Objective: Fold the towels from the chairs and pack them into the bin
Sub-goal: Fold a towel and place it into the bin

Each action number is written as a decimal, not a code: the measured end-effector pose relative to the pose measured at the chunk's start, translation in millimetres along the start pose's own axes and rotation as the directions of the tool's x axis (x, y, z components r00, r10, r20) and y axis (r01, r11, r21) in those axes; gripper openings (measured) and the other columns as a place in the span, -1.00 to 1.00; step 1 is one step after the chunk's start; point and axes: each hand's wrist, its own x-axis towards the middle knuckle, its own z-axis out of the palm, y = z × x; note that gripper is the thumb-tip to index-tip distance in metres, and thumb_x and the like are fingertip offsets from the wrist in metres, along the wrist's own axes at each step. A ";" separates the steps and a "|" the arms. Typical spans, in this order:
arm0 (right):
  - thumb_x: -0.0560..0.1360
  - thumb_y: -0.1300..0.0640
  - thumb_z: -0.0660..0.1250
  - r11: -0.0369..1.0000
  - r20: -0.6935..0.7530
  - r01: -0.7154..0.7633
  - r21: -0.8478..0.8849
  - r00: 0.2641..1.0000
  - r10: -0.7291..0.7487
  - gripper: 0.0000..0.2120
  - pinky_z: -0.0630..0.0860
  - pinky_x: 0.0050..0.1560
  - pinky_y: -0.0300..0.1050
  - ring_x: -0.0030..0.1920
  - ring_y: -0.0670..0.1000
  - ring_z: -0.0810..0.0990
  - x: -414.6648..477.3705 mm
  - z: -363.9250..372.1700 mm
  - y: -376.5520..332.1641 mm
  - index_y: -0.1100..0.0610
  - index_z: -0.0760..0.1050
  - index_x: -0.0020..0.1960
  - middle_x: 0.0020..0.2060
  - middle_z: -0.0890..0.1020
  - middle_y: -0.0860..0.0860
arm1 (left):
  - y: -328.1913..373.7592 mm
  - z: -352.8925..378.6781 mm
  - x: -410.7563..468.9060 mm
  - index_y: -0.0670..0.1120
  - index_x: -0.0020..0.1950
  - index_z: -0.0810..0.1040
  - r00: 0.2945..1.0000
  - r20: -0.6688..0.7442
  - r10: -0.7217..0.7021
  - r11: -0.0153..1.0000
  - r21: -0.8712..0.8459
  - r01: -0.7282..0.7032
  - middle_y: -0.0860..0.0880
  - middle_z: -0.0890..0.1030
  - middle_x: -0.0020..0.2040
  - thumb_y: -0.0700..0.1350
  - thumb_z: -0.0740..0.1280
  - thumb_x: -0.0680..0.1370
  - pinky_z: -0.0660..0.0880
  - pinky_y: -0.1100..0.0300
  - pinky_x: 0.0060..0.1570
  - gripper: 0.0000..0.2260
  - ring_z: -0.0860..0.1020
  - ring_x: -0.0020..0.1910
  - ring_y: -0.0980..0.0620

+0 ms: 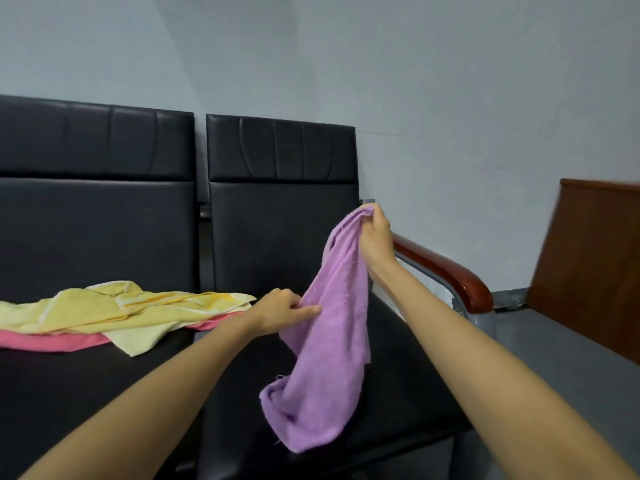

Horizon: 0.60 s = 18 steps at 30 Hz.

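Right hand point(375, 237): grips purple towel point(325, 344) top corner, raised over right chair seat point(398, 393) | Left hand point(282, 311): pinches its left edge | Yellow towel point(114, 310), pink towel point(52, 341): heaped across seats.

The left chair point(97, 220) and right chair point(277, 220) stand side by side before the wall point(450, 98). A heap of towels point(104, 313) lies mostly on the left seat. The held towel point(332, 341) hangs above the right one.

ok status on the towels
Right grip high, left grip low, both on purple terry towel. Yellow towel, pink towel unfolded on black chairs. Nothing blocking.
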 end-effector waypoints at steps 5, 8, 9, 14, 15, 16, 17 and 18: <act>0.65 0.21 -0.03 0.999 -0.055 -0.041 -0.020 0.998 0.040 -0.79 0.37 -0.34 -0.31 -0.30 -0.10 0.44 -0.3 -19.8 15.5 0.05 0.33 -0.05 -0.26 0.44 0.00 | -53.6 7.8 -29.5 -0.02 -0.23 0.48 0.959 0.260 -0.116 0.991 0.096 0.093 -0.03 0.62 -0.34 -0.11 0.17 0.56 0.40 0.30 -0.23 -0.81 0.48 -0.45 0.22; 0.66 0.15 -0.03 0.997 -0.074 -0.063 -0.050 0.996 0.059 -0.72 0.41 -0.35 -0.32 -0.31 -0.10 0.46 1.0 -25.8 20.3 -0.04 0.32 -0.16 -0.26 0.46 0.01 | -54.7 15.3 -32.2 -0.15 -0.19 0.59 0.980 0.201 0.006 1.000 -0.026 0.000 -0.01 0.52 -0.11 0.02 0.26 0.37 0.35 0.32 -0.16 -0.75 0.46 -0.18 0.12; 0.66 0.14 -0.02 0.995 -0.089 -0.071 -0.075 0.994 0.064 -0.71 0.42 -0.40 -0.35 -0.33 -0.10 0.46 0.9 -27.8 21.0 -0.05 0.32 -0.18 -0.28 0.45 0.01 | -48.4 18.4 -33.4 -0.13 -0.20 0.60 0.978 0.207 0.032 0.992 -0.122 -0.006 0.02 0.50 -0.03 0.02 0.27 0.32 0.38 0.31 -0.10 -0.74 0.46 -0.08 0.11; 0.66 0.12 0.02 0.981 -0.149 -0.142 -0.130 0.981 0.123 -0.75 0.40 -0.35 -0.30 -0.36 -0.07 0.45 0.3 -44.8 28.8 0.01 0.32 -0.17 -0.34 0.43 0.00 | -32.4 31.6 -36.1 -0.07 -0.14 0.58 0.929 0.369 0.014 0.958 -0.271 0.094 0.05 0.56 -0.16 -0.05 0.24 0.34 0.45 0.31 -0.16 -0.80 0.51 -0.14 0.12; 0.66 0.09 0.02 0.976 -0.155 -0.143 -0.162 0.981 0.118 -0.75 0.40 -0.32 -0.27 -0.36 -0.06 0.45 -1.1 -47.6 32.6 0.00 0.33 -0.18 -0.34 0.44 0.01 | -34.1 32.0 -35.1 -0.07 -0.07 0.58 0.927 0.374 -0.010 0.977 -0.195 0.089 0.05 0.55 -0.12 -0.05 0.24 0.39 0.44 0.29 -0.14 -0.80 0.50 -0.11 0.10; 0.65 0.07 0.02 0.965 -0.160 -0.136 -0.222 0.982 0.102 -0.73 0.41 -0.31 -0.25 -0.36 -0.05 0.46 -2.6 -50.6 38.1 0.00 0.33 -0.20 -0.34 0.44 0.02 | -34.2 31.7 -34.1 -0.07 -0.02 0.57 0.927 0.374 -0.022 0.992 -0.108 0.068 0.04 0.54 -0.09 -0.07 0.24 0.45 0.44 0.25 -0.10 -0.81 0.49 -0.08 0.08; 0.65 0.05 0.02 0.951 -0.168 -0.145 -0.271 0.981 0.102 -0.71 0.41 -0.30 -0.23 -0.37 -0.04 0.45 -3.8 -53.3 42.9 -0.01 0.32 -0.22 -0.35 0.43 0.02 | -34.6 30.8 -32.2 -0.05 -0.01 0.55 0.922 0.387 -0.033 0.999 -0.010 0.040 0.02 0.53 -0.07 -0.07 0.22 0.49 0.43 0.20 -0.07 -0.84 0.48 -0.06 0.06; 0.65 0.05 0.01 0.945 -0.175 -0.149 -0.291 0.979 0.101 -0.70 0.40 -0.29 -0.22 -0.37 -0.04 0.44 -4.5 -56.2 46.8 -0.01 0.31 -0.24 -0.37 0.41 0.01 | -34.4 29.4 -30.7 -0.04 -0.03 0.54 0.912 0.409 -0.045 0.997 0.079 0.014 0.02 0.52 -0.08 -0.05 0.21 0.52 0.41 0.15 -0.05 -0.85 0.47 -0.06 0.04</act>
